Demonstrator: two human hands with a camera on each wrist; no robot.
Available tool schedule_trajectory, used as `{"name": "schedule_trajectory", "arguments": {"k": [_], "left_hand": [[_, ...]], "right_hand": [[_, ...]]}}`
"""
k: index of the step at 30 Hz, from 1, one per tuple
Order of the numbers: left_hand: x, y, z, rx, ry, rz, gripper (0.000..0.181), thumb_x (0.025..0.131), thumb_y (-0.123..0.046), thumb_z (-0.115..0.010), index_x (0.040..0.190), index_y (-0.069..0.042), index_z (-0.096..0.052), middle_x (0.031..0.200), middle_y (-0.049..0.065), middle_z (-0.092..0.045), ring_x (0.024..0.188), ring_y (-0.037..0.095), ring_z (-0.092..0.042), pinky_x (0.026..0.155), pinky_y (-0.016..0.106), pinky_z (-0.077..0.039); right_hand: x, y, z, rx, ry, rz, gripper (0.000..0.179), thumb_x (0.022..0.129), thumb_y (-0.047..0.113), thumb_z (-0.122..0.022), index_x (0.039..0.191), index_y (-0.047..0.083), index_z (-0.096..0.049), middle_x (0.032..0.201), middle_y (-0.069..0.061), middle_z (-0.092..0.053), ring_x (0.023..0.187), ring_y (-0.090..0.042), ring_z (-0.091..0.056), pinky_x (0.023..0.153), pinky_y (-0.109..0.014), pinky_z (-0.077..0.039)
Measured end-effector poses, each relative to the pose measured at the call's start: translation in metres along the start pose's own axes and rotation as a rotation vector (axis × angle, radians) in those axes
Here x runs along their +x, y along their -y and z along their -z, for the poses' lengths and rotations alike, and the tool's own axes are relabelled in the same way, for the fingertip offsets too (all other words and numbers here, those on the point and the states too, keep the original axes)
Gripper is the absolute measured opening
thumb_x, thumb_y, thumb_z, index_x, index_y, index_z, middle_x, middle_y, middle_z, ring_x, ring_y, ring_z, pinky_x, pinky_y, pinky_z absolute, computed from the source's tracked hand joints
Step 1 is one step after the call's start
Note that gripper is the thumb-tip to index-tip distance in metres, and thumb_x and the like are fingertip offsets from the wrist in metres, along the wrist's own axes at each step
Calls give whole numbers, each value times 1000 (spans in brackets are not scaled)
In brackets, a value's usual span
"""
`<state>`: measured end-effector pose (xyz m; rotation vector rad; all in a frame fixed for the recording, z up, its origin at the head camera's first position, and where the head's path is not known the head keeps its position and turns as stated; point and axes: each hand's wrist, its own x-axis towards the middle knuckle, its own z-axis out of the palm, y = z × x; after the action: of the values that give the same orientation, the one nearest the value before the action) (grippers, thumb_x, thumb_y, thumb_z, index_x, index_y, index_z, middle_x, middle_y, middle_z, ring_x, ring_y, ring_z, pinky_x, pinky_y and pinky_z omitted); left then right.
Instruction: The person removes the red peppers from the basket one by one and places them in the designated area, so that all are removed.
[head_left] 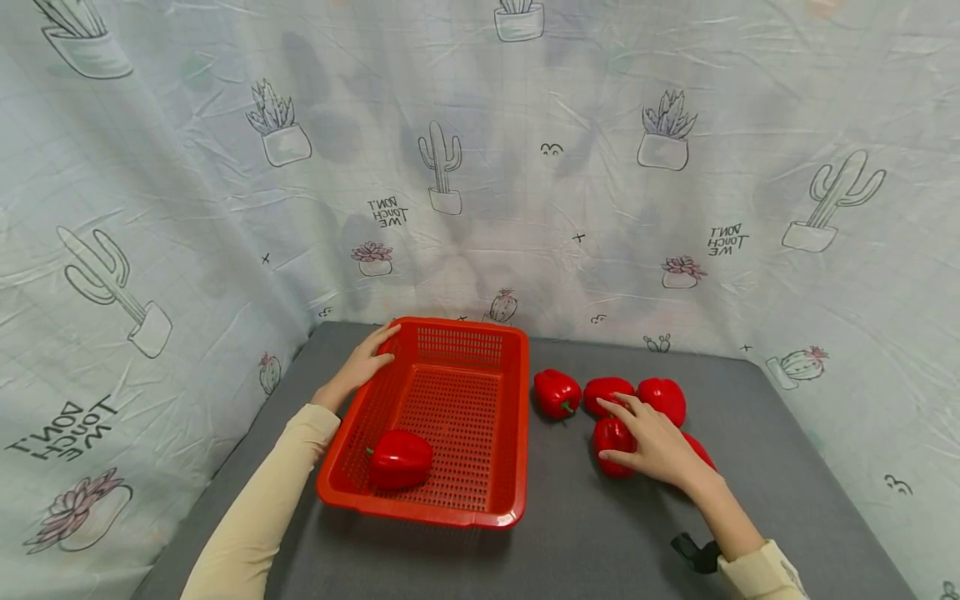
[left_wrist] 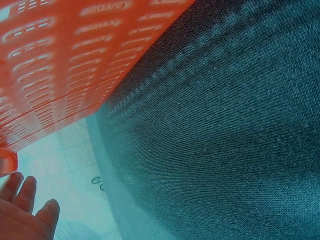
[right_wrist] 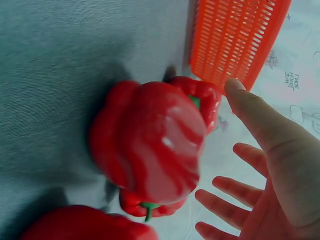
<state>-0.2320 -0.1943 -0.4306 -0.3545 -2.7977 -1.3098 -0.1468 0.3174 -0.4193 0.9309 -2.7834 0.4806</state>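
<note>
My left hand (head_left: 363, 362) is at the left side of a red plastic basket (head_left: 516, 433), near its far corner, with the thumb reaching over the rim. In the left wrist view its fingers (left_wrist: 25, 194) stretch beside the rim, outside the slotted wall. One red bell pepper (head_left: 401, 459) lies inside the basket at the near left. My right hand (head_left: 660, 437) hovers, fingers spread, over a red bell pepper (head_left: 612, 443) on the table. The right wrist view shows that pepper (right_wrist: 150, 137) in front of the palm, with a gap between it and the fingers.
Around the right hand lie more red bell peppers, including one beside the basket (head_left: 557, 393), one behind (head_left: 663, 399) and one partly hidden by the hand (head_left: 699, 451). A grey cloth covers the table (head_left: 570, 525). Cactus-print curtains (head_left: 480, 250) enclose the back and sides.
</note>
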Motion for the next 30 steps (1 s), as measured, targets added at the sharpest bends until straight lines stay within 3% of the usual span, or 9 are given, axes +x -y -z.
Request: {"name": "schedule_trajectory", "arguments": {"k": [7, 20, 30], "left_hand": [[0, 1, -1, -14, -8, 7, 59, 91, -6, -51, 146, -9, -31, 153, 18, -16, 139, 41, -14, 105, 60, -18], [-1, 0, -1, -16, -8, 2, 59, 90, -4, -50, 146, -8, -31, 153, 18, -15, 139, 41, -14, 105, 60, -19], [-1, -2, 1, -9, -4, 1, 59, 91, -5, -50, 146, -9, -31, 153, 18, -15, 139, 41, -13, 106, 60, -18]], "right_hand": [[16, 9, 3, -14, -37, 58, 78, 67, 40, -80, 133, 13, -50, 128, -16, -51, 107, -30, -54, 82, -51, -49], [41, 34, 11, 41, 40, 39, 78, 73, 47, -73, 139, 18, -44, 139, -13, -43, 118, -30, -48, 92, -54, -42], [57, 49, 9, 73, 53, 86, 78, 73, 48, -73, 141, 21, -42, 139, -13, -43, 115, -27, -50, 86, -50, -47]]}}
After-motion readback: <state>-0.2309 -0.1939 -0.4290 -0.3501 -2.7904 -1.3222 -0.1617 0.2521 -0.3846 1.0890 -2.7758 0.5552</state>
